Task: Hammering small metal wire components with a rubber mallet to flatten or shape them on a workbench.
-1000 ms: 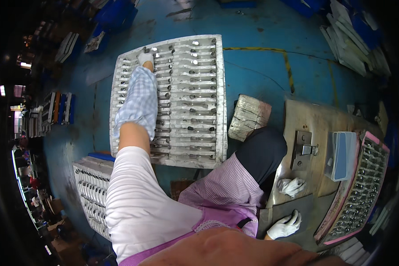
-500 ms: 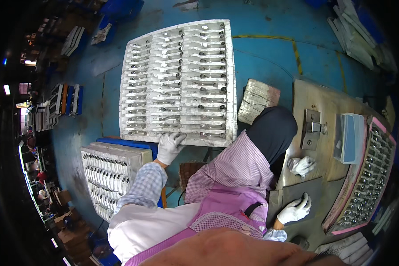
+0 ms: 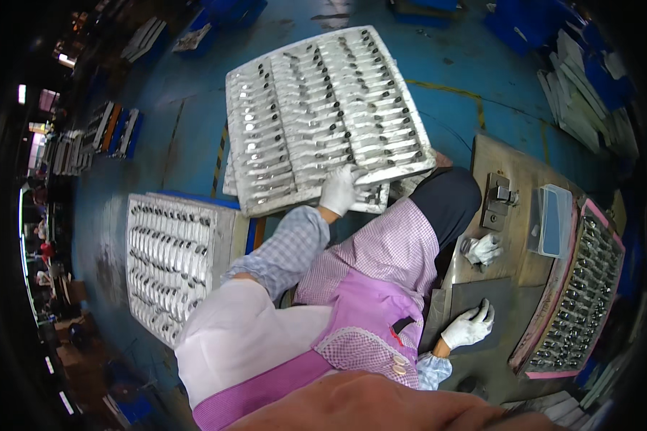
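Observation:
My gloved left hand (image 3: 340,190) grips the near edge of a large white foam tray (image 3: 323,183). Rows of slim, shiny metal pieces (image 3: 331,90) with dark ends fill its slots. The tray sits turned at an angle, and the edge of another white tray (image 3: 375,202) shows beneath it. My right hand (image 3: 469,325), also in a white glove, rests open on a dark grey sheet (image 3: 482,305) on the worktable, its fingers stretched out. Beyond it lies a crumpled white glove (image 3: 482,249).
Another loaded white tray (image 3: 169,266) stands at the left. On the worktable (image 3: 474,154) are a metal fixture (image 3: 497,201), a clear blue plastic box (image 3: 553,221) and a pink-edged tray of metal parts (image 3: 579,294). White boards (image 3: 571,86) lean at the far right.
My left hand has moved right with the tray's edge. The tray has swung round and shifted right, uncovering part of the one beneath. My right hand stays on the sheet.

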The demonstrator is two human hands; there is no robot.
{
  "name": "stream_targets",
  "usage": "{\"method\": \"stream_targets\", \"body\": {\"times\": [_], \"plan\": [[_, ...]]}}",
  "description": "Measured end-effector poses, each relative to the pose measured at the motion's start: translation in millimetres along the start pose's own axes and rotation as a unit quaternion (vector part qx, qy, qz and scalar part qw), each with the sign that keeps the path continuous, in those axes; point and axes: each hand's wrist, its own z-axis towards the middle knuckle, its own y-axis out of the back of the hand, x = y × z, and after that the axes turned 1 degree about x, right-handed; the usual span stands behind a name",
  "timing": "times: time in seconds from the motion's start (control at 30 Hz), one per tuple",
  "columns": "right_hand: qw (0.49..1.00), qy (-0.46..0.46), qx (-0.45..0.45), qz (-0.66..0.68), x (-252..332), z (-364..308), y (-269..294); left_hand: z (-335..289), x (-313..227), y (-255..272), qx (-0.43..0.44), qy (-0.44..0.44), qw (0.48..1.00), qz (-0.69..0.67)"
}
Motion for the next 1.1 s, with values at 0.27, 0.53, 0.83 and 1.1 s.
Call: {"method": "stream_targets", "body": {"times": [0.27, 0.53, 0.83, 1.1], "plan": [[1.0, 0.01, 0.019, 0.002, -4, -2, -3, -70, 92, 111, 0.009, 0.204, 0.979, -0.007], [1.0, 0.016, 0.0, -0.008, -5, -3, -3, -88, 117, 93, 0.077, 0.121, 0.989, -0.028], [0.999, 0.022, 0.006, 0.048, -6, -2, 0, -60, 126, 79, -0.067, 0.15, 0.975, 0.148], [0.998, 0.017, -0.026, 0.045, -2, -1, 4, -25, 121, 67, -0.019, 0.227, 0.965, 0.128]]}}
